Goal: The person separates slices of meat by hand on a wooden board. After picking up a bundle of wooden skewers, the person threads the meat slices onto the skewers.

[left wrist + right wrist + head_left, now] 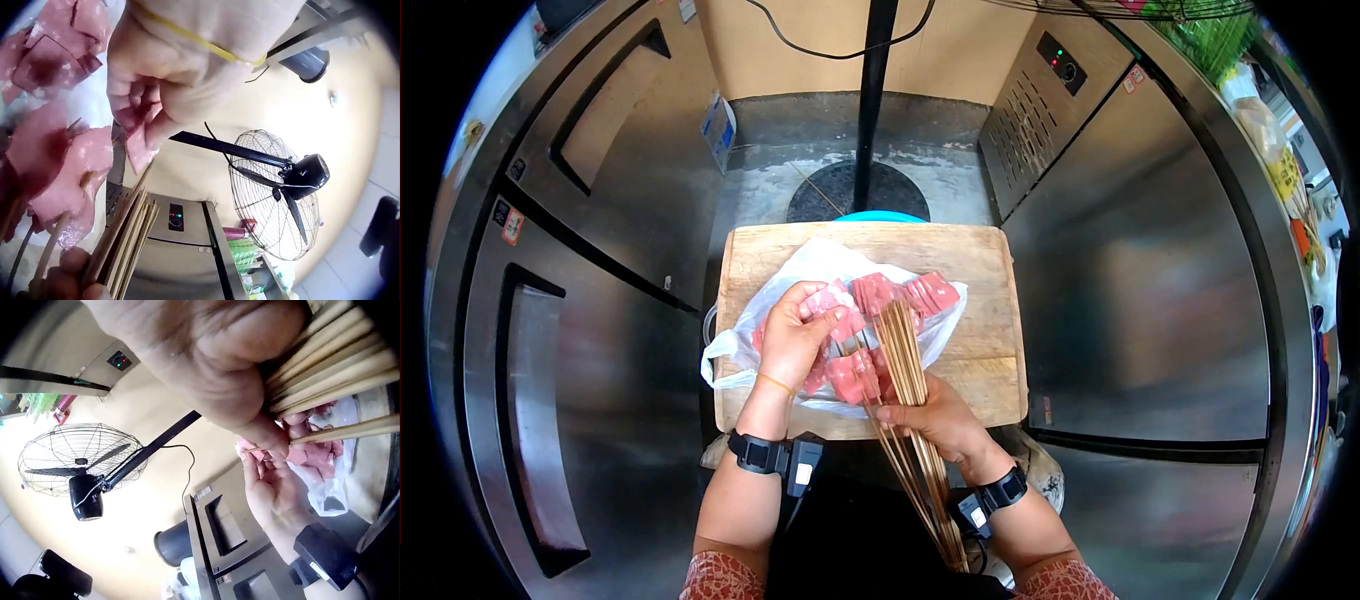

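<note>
My left hand (790, 340) pinches a thin pink slice of meat (832, 304) between thumb and fingers, above a white plastic bag (820, 260). A bundle of bamboo skewers (906, 370) is gripped in my right hand (945, 418), with the tips pointing away over the bag. A few skewers stand apart from the bundle, and threaded slices (853, 377) sit on them, as the left wrist view shows up close. More sliced meat (932, 292) lies in stacks on the opened bag. Beneath it is a wooden cutting board (990, 340).
Stainless steel cabinets stand on both sides, left (630, 380) and right (1140, 260). Beyond the board rise a black pole (870, 110) and its round base (810, 200). The left wrist view shows a wire-caged fan (275, 194) on the pole.
</note>
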`<move>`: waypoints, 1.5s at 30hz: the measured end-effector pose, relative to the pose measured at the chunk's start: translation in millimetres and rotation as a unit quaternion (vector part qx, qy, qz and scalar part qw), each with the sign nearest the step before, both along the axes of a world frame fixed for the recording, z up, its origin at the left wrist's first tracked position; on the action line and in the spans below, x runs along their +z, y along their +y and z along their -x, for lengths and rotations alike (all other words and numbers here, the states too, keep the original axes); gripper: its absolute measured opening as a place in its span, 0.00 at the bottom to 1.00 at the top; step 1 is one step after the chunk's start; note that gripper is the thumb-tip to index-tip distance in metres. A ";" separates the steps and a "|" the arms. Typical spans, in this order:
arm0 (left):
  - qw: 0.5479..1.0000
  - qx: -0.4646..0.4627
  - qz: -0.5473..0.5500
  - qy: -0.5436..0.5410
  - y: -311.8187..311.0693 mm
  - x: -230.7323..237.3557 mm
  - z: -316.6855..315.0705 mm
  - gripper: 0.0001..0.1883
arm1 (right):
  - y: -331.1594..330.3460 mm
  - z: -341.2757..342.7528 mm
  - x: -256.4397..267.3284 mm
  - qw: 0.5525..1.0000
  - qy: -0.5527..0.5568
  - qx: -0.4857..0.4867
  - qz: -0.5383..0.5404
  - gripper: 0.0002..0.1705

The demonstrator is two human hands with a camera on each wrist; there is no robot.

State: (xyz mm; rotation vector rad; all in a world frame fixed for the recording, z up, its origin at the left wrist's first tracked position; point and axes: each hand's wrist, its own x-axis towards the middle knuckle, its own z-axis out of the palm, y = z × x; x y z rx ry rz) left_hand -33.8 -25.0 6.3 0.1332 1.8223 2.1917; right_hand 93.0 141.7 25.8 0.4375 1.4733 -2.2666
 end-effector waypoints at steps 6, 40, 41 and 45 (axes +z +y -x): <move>1.000 -0.009 0.005 -0.009 -0.6 3.0 -1.0 0.12 | -1.3 1.0 -2.6 1.000 0.001 0.002 -0.001 0.22; 0.985 -0.053 -0.007 -0.162 -4.1 10.4 -10.8 0.07 | -3.3 1.0 7.3 1.000 0.023 0.008 -0.008 0.21; 0.985 -0.070 0.002 -0.159 -6.0 10.7 -11.0 0.07 | -2.5 1.2 8.0 1.000 0.027 0.014 -0.007 0.22; 0.982 -0.087 0.002 -0.170 -2.8 18.6 -15.7 0.09 | 0.3 1.8 6.7 0.999 0.034 0.028 -0.013 0.23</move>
